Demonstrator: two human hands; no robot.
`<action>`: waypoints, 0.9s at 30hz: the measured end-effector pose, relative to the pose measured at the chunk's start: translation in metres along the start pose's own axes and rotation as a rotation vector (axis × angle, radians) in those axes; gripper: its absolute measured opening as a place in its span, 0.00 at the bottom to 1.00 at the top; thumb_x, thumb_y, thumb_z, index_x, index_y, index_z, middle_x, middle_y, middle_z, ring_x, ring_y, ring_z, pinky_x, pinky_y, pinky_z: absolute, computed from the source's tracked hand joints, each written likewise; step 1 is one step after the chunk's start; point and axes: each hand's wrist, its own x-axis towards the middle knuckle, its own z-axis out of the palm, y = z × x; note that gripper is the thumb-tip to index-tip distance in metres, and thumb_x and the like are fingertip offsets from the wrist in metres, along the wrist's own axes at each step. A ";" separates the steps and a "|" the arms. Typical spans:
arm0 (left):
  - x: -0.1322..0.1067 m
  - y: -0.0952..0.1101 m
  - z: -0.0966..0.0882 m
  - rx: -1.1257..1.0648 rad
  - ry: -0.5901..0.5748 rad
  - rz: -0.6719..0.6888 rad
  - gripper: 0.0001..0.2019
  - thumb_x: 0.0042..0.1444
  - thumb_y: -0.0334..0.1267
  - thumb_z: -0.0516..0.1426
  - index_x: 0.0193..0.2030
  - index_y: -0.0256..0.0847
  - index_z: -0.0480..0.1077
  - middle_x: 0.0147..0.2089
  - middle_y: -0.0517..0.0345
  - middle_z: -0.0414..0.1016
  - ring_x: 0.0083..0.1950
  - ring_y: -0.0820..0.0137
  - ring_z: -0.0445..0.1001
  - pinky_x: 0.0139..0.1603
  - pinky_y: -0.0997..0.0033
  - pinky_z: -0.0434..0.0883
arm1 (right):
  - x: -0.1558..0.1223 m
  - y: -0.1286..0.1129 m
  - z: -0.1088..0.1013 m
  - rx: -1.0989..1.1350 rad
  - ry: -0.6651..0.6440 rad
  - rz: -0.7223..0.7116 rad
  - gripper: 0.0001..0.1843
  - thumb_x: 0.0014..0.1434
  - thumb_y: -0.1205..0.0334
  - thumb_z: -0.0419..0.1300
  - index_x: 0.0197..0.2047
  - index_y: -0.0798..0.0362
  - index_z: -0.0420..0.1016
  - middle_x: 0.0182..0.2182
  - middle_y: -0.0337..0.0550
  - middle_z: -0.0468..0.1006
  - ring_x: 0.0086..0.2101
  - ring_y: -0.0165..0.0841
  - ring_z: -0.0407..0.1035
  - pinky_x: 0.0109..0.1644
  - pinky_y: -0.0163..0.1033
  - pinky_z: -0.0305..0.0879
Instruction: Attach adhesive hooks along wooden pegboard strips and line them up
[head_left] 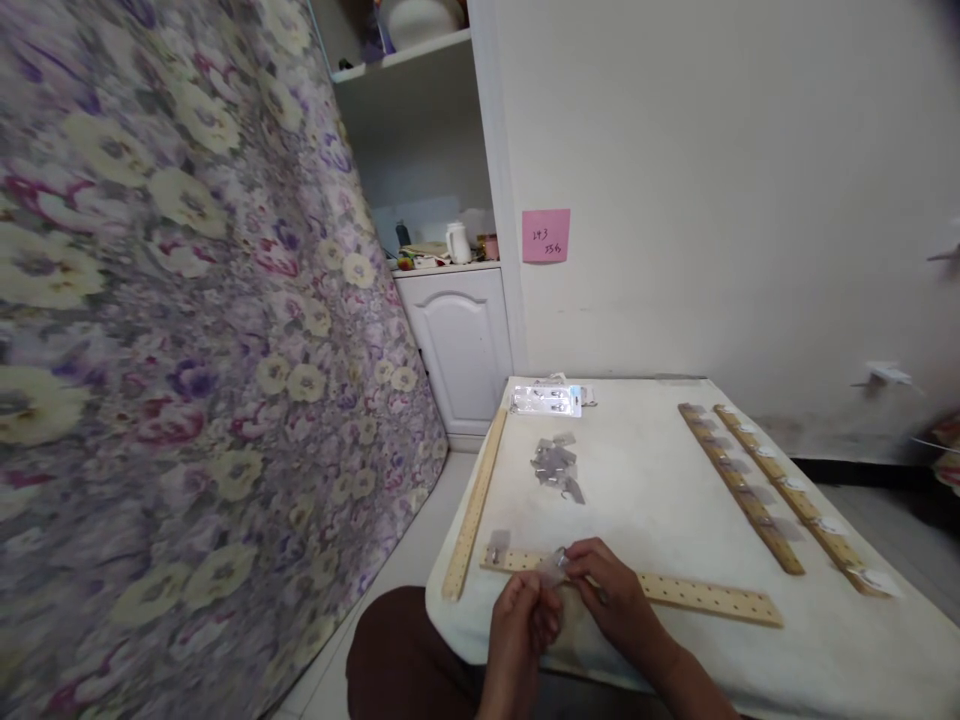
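Close to the near edge of the table, my left hand [523, 612] is closed, its fingertips pinching a small translucent plastic piece [553, 568]. At that piece's upper side my right hand [611, 590] pinches a small shiny metal hook [561, 556]. Both hands are over a pale wooden strip with rows of holes [712, 597], covering its middle. Near the strip's left end sits another metal hook [493, 553] with a clear plastic piece behind it. Farther back lies a loose pile of similar clear pieces with metal parts [555, 465].
A bare holed strip [476, 505] lies along the table's left side. On the right, two wooden strips [739, 485] [806, 500] carry several hooks with small cards. A clear blister pack [544, 400] lies at the back. A floral curtain [225, 350] hangs on the left.
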 end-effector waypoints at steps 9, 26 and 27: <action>0.007 0.000 -0.009 0.187 0.042 0.040 0.21 0.42 0.56 0.61 0.27 0.40 0.62 0.19 0.64 0.70 0.14 0.80 0.61 0.16 0.81 0.52 | -0.009 -0.006 0.000 0.050 0.043 0.036 0.11 0.58 0.73 0.47 0.34 0.52 0.69 0.40 0.47 0.71 0.42 0.34 0.68 0.45 0.38 0.66; 0.006 0.006 -0.016 0.564 -0.083 0.189 0.13 0.53 0.47 0.55 0.26 0.39 0.67 0.20 0.67 0.62 0.23 0.76 0.58 0.25 0.77 0.54 | 0.011 0.003 0.017 0.591 -0.233 0.689 0.12 0.47 0.56 0.62 0.31 0.54 0.67 0.18 0.29 0.66 0.14 0.22 0.56 0.16 0.29 0.52; 0.006 0.005 -0.016 0.568 -0.077 0.191 0.13 0.53 0.47 0.55 0.25 0.40 0.65 0.19 0.67 0.61 0.23 0.76 0.57 0.24 0.77 0.54 | 0.010 0.003 0.017 0.611 -0.245 0.705 0.13 0.47 0.55 0.61 0.32 0.54 0.67 0.17 0.29 0.66 0.13 0.21 0.55 0.15 0.29 0.51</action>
